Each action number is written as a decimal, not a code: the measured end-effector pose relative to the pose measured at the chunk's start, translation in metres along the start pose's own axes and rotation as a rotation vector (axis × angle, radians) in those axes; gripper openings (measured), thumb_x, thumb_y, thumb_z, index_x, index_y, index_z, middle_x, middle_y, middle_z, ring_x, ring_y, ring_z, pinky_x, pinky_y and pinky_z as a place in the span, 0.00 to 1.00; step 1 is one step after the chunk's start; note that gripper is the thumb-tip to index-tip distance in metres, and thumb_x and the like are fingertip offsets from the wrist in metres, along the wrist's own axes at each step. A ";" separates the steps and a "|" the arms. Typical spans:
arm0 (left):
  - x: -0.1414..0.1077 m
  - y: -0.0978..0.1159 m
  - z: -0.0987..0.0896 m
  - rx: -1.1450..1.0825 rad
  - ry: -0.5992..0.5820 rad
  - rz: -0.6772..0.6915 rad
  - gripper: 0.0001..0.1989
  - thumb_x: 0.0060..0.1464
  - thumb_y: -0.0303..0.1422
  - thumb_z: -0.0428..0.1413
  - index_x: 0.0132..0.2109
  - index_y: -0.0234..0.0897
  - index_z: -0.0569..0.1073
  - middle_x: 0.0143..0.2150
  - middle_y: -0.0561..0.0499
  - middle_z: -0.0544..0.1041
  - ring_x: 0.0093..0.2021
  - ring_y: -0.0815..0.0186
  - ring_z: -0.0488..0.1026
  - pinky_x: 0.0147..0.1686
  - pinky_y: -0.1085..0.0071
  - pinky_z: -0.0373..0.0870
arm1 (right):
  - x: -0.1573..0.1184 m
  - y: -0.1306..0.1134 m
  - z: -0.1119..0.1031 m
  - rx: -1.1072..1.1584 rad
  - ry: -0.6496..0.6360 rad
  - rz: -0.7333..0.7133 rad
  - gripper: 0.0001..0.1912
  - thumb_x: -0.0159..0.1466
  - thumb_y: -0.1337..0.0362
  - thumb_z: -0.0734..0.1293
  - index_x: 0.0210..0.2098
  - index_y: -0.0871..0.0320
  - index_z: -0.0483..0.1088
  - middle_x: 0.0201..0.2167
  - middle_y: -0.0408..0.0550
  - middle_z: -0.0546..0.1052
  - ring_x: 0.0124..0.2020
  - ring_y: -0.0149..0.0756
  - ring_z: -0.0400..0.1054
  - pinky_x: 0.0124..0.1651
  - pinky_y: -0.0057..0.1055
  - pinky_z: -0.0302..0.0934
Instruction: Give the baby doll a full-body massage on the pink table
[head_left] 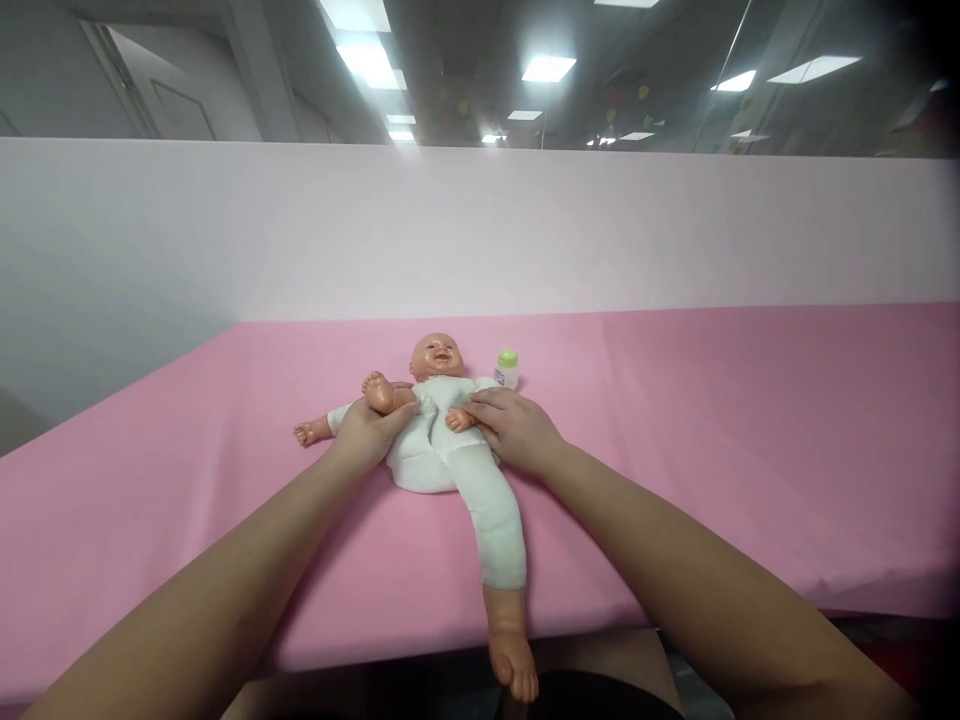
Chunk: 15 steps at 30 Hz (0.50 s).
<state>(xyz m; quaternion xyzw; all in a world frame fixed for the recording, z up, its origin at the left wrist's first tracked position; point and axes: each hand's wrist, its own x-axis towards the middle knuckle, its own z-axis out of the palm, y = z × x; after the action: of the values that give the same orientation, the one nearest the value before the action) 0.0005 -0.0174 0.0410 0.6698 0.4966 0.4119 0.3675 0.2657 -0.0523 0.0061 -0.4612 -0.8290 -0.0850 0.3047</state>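
Observation:
A baby doll (427, 455) with a white cloth body lies on its back on the pink-covered table (675, 400), its head away from me. My left hand (371, 428) is wrapped round one of the doll's legs, which is folded up so that its foot (379, 393) points upward near the chest. My right hand (517, 428) rests on the doll's arm at the other side, fingers over it beside the small doll hand (459, 420). The doll's other leg (499, 535) stretches toward me, its foot past the table's front edge.
A small clear bottle with a green cap (507, 369) stands just beyond my right hand. Behind the table rises a white partition (525, 230), with glass above it reflecting ceiling lights. My legs are below the front edge.

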 end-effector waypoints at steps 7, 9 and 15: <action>-0.007 0.004 0.002 -0.005 0.055 0.102 0.29 0.55 0.50 0.64 0.58 0.38 0.78 0.51 0.43 0.83 0.56 0.47 0.78 0.58 0.53 0.75 | 0.001 0.004 0.004 0.051 0.066 0.051 0.16 0.69 0.70 0.67 0.55 0.53 0.75 0.54 0.49 0.79 0.58 0.45 0.69 0.62 0.44 0.63; -0.010 0.006 0.000 -0.018 0.098 0.146 0.29 0.55 0.49 0.64 0.58 0.38 0.78 0.53 0.43 0.82 0.57 0.47 0.77 0.57 0.54 0.75 | 0.000 0.004 0.004 0.071 0.083 0.084 0.15 0.68 0.69 0.68 0.53 0.54 0.76 0.53 0.49 0.79 0.55 0.45 0.69 0.61 0.43 0.64; -0.008 0.004 -0.022 -0.173 0.206 0.310 0.19 0.54 0.48 0.63 0.44 0.38 0.79 0.44 0.45 0.81 0.47 0.51 0.79 0.43 0.58 0.81 | 0.001 0.008 -0.007 0.217 0.154 0.283 0.12 0.68 0.64 0.68 0.50 0.51 0.76 0.44 0.46 0.81 0.46 0.43 0.73 0.50 0.40 0.67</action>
<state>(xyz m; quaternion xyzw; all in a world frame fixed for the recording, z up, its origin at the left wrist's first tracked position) -0.0195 -0.0247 0.0519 0.6585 0.3852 0.5710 0.3033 0.2746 -0.0505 0.0110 -0.5295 -0.7345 0.0136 0.4243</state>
